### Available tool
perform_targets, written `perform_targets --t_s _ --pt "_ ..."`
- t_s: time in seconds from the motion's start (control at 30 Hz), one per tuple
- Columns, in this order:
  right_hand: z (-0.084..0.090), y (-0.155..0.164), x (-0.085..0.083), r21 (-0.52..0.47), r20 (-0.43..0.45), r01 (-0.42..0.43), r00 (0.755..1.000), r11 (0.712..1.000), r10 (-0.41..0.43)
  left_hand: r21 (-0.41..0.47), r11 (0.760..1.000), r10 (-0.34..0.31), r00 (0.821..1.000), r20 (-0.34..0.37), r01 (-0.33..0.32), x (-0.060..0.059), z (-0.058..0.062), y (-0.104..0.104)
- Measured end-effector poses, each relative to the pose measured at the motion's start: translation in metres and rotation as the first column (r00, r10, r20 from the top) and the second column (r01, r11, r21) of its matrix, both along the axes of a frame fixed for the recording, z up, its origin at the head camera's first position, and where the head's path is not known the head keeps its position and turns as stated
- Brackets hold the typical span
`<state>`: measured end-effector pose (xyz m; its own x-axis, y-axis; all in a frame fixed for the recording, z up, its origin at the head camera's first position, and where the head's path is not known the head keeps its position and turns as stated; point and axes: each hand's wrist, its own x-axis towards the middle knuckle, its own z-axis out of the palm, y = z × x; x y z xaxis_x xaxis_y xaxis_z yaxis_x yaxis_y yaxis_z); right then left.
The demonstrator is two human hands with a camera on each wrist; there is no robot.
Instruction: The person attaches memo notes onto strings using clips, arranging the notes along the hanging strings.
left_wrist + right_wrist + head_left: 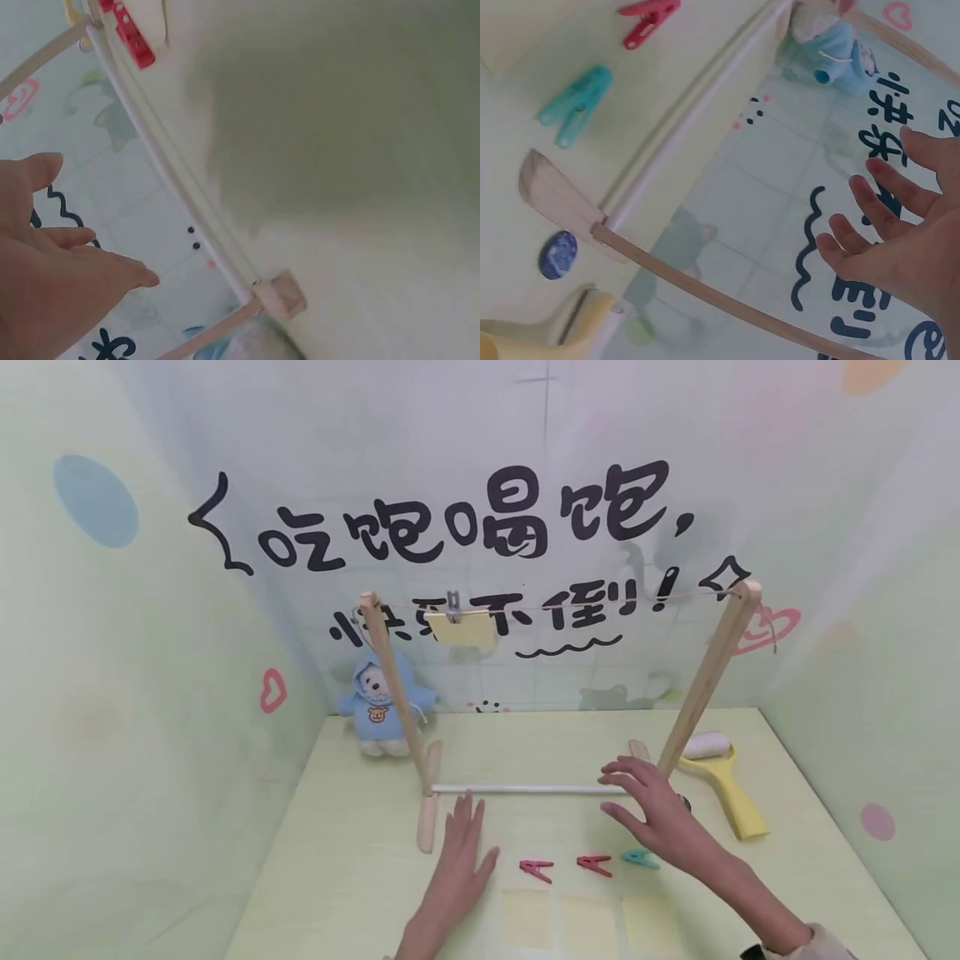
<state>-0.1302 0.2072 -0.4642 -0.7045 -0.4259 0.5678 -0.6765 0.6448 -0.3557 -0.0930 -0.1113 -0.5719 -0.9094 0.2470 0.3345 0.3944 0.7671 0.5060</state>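
Note:
A small wooden drying rack (525, 789) stands on the pale green table, with a string between its two posts. A grey clip (453, 604) pins a yellow note (461, 628) to the string. My left hand (459, 852) hovers open with fingers spread, in front of the rack's white base rod (172, 187). My right hand (648, 806) is open too, near the right post (708, 681). Two red pegs (536, 868) (594, 863) and a teal peg (574, 105) lie between the hands. Three yellow notes (588, 922) lie near the front edge.
A blue-hooded plush bear (382, 706) sits at the back left against the wall. A yellow-handled lint roller (723, 777) lies right of the rack. A small blue disc (558, 255) lies by the right foot. Printed walls close in three sides.

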Motion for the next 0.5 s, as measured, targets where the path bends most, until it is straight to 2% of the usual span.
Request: perform_targets --t_s 0.1,0.2,0.3,0.37,0.5 --pt "-0.016 -0.002 0.007 0.021 0.012 0.018 1.000 1.000 -0.019 0.015 0.998 -0.070 0.991 0.118 0.069 0.017 -0.019 0.007" --pt "-0.031 -0.006 0.011 0.053 0.019 0.044 0.999 0.998 -0.045 0.068 0.992 -0.118 0.952 0.283 0.102 0.030 -0.033 0.012" --pt "-0.046 -0.012 0.011 0.078 0.019 0.054 0.998 0.995 -0.056 0.125 0.986 -0.149 0.912 0.383 0.109 0.036 -0.040 0.015" --pt "-0.056 -0.016 0.012 0.086 0.014 0.042 0.999 0.995 -0.044 0.178 0.977 -0.180 0.896 0.405 0.115 0.037 -0.042 0.016" --pt "-0.076 -0.024 0.011 0.080 -0.016 0.000 1.000 0.997 0.001 0.239 0.960 -0.237 0.884 0.404 0.148 0.037 -0.039 0.015"
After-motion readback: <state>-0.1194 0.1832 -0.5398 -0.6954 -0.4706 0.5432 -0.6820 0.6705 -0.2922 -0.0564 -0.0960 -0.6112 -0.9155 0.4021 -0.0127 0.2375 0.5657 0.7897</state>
